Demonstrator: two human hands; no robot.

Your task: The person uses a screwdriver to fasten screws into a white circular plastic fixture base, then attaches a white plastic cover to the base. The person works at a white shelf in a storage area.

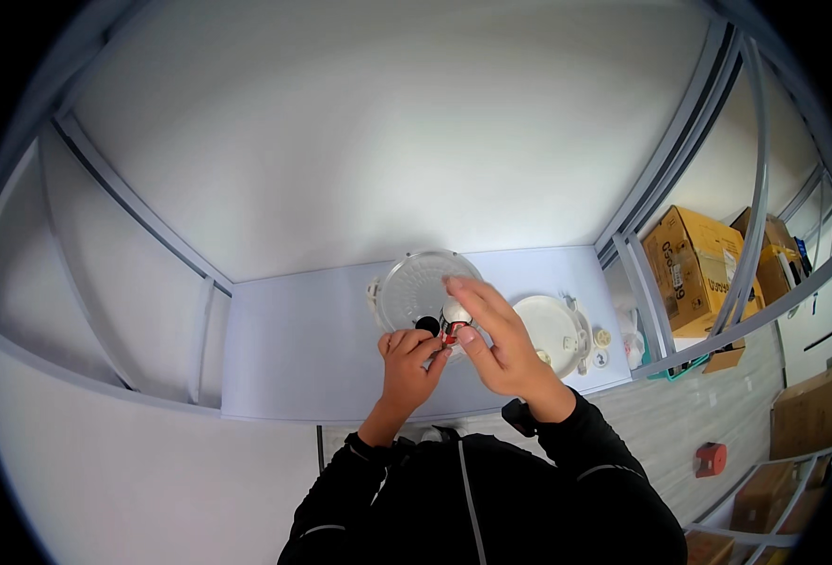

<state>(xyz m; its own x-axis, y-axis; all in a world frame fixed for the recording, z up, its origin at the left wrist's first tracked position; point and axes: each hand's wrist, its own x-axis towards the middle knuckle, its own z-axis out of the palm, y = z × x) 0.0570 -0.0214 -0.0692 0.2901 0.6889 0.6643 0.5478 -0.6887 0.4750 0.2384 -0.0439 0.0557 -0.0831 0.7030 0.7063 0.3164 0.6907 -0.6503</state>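
Observation:
In front of my chest, over the near edge of a clear ribbed round tub [414,282], is a small item with a rounded white part [453,311] and a red part below it. My left hand [408,369] is closed, its thumb and fingertips pinching the red end. Just to the right, my right hand [503,350] has its fingers stretched out and its thumb apart, with the white part in the gap beside them. The thumb tip lies close to the red part; whether it touches, I cannot tell. A black round piece [426,325] shows just beyond my left fingers.
A white round lid or tray [546,318] with small pieces lies right of the tub. Small round parts [601,337] sit beside it on the pale table [294,348]. Grey frame posts [647,292] stand at the right, with cardboard boxes [703,264] behind. A red stool [712,460] stands on the floor.

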